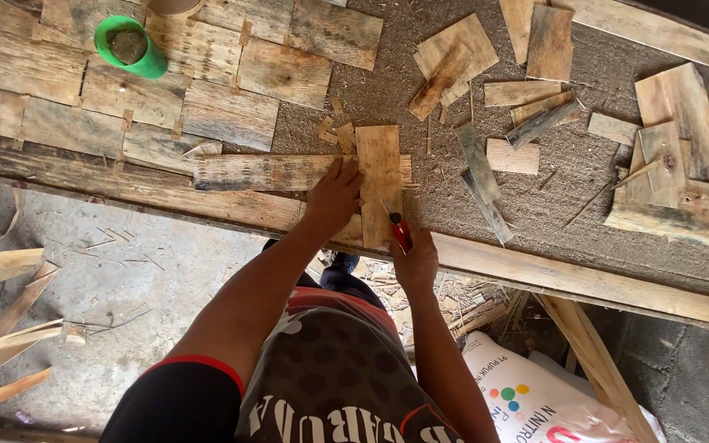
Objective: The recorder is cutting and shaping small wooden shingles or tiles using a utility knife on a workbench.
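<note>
From above, the left hand lies flat, fingers spread, pinning an upright board on the surface — thin, stiff, light, probably splintery, best held by its edges. The right hand is closed round a red-handled knife at the board's lower edge.

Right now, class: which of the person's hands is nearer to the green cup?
Left. The left hand lies right of and below the green cup; the right hand, holding a red-handled tool, is farther away.
</note>
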